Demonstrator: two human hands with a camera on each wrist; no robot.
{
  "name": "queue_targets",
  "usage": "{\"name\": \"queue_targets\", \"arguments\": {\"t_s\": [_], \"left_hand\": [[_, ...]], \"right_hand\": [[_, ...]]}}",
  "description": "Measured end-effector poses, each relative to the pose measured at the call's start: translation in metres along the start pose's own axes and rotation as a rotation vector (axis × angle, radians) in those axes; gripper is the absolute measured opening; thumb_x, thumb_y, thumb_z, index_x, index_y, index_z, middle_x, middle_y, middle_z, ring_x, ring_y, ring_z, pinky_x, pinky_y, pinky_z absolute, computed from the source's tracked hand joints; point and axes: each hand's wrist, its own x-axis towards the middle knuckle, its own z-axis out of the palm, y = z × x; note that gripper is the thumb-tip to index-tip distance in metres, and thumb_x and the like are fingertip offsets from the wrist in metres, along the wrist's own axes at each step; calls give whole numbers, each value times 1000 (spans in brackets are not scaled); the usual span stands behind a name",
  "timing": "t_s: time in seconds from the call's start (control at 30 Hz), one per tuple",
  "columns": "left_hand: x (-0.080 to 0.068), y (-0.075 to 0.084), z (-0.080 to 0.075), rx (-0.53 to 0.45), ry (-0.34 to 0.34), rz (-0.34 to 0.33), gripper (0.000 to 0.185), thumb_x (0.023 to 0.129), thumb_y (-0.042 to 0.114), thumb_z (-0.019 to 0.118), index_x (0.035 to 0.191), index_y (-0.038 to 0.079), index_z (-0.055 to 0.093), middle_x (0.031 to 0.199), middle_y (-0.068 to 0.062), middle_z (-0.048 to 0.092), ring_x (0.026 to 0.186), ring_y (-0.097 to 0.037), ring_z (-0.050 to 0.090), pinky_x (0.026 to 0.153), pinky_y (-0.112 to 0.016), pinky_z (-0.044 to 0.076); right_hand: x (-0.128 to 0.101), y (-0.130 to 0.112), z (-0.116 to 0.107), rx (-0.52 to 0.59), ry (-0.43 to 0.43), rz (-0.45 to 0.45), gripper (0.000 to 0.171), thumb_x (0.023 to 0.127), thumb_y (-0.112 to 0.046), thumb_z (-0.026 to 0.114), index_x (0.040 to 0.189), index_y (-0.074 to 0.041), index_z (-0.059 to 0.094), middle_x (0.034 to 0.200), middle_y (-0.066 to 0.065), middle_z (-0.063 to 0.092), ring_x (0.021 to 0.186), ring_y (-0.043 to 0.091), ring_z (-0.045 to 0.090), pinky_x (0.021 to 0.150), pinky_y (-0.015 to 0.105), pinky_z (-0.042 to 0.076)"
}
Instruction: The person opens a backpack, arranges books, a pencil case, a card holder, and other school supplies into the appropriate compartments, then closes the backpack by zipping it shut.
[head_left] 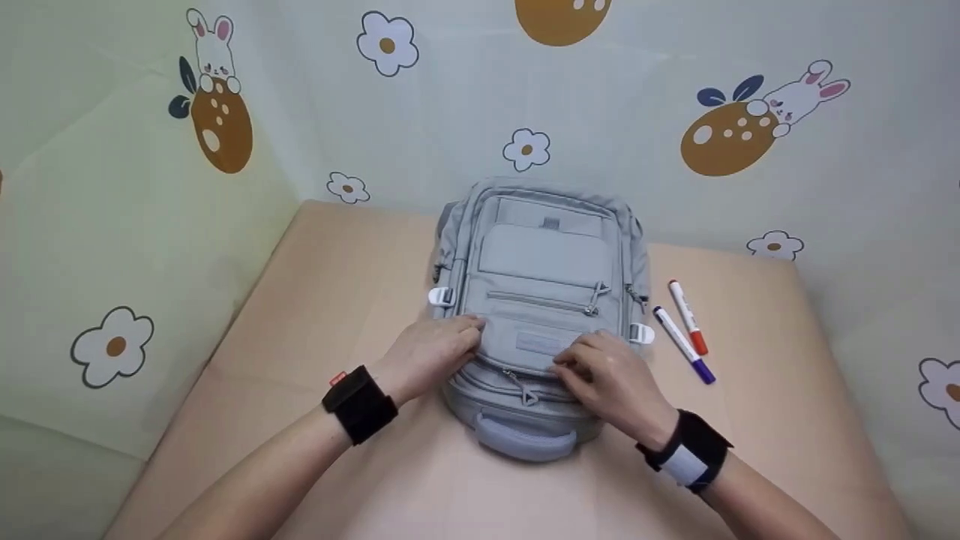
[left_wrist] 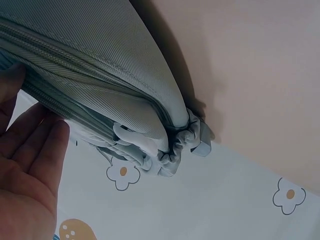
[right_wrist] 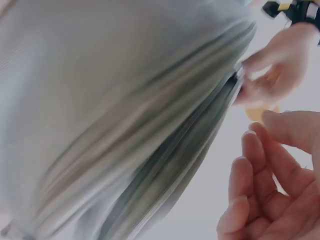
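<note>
A grey backpack (head_left: 544, 259) lies on its back on the table, its carry handle (head_left: 525, 439) toward me. My left hand (head_left: 435, 352) is at its left side and pinches the zipped edge of the front compartment between thumb and fingers (left_wrist: 52, 137). That same left hand (right_wrist: 280, 67) shows beyond the bag in the right wrist view, where a dark gap runs along the zipper. Over the bag's right side is my right hand (head_left: 611, 382), fingers (right_wrist: 240, 177) loosely bent, holding nothing. A zipper pull (head_left: 529, 395) hangs between the two hands.
Right of the backpack, a red-ended marker (head_left: 688, 315) and a purple-ended marker (head_left: 684, 345) lie on the peach-coloured table (head_left: 315, 300). White buckles (head_left: 440, 298) stick out at the bag's sides. A cloth backdrop (head_left: 450, 112) with rabbits and flowers stands behind.
</note>
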Motion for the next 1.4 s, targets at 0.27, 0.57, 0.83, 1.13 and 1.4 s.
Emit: {"name": "queue_targets", "arguments": {"t_s": [0.27, 0.57, 0.83, 1.13, 1.4], "left_hand": [[0, 0, 2, -12, -8, -13, 14, 98, 8, 64, 85, 11, 60, 126, -5, 70, 115, -22, 67, 90, -34, 56], [1, 2, 2, -4, -15, -23, 14, 98, 10, 65, 84, 10, 63, 129, -6, 69, 121, -22, 64, 98, -35, 53], [1, 9, 2, -12, -2, -41, 4, 95, 11, 69, 91, 9, 68, 127, -9, 69, 118, -25, 65, 98, -38, 52], [13, 39, 3, 122, -45, 143, 8, 90, 8, 68, 88, 15, 70, 91, 2, 59, 83, -16, 53, 70, -28, 48], [32, 54, 13, 306, -192, 318, 8, 87, 14, 73, 86, 21, 69, 94, 4, 53, 84, -14, 46, 71, -27, 43]], "right_hand": [[-25, 31, -1, -93, -26, -126, 24, 81, -17, 85, 102, -14, 75, 102, -4, 66, 95, 17, 58, 80, 36, 48], [-23, 35, 13, -247, -54, -209, 20, 81, -16, 84, 97, -13, 72, 97, 1, 67, 90, 23, 60, 76, 40, 50], [-19, 35, 18, -340, -37, -259, 16, 81, -14, 80, 84, -11, 65, 84, 3, 64, 76, 24, 58, 64, 37, 47], [-20, 35, 18, -323, -10, -243, 12, 81, -12, 79, 83, -10, 67, 82, 3, 64, 73, 23, 58, 62, 37, 46], [-20, 34, 18, -336, -15, -233, 14, 82, -15, 80, 84, -10, 67, 82, 2, 65, 73, 21, 58, 64, 36, 49]]}}
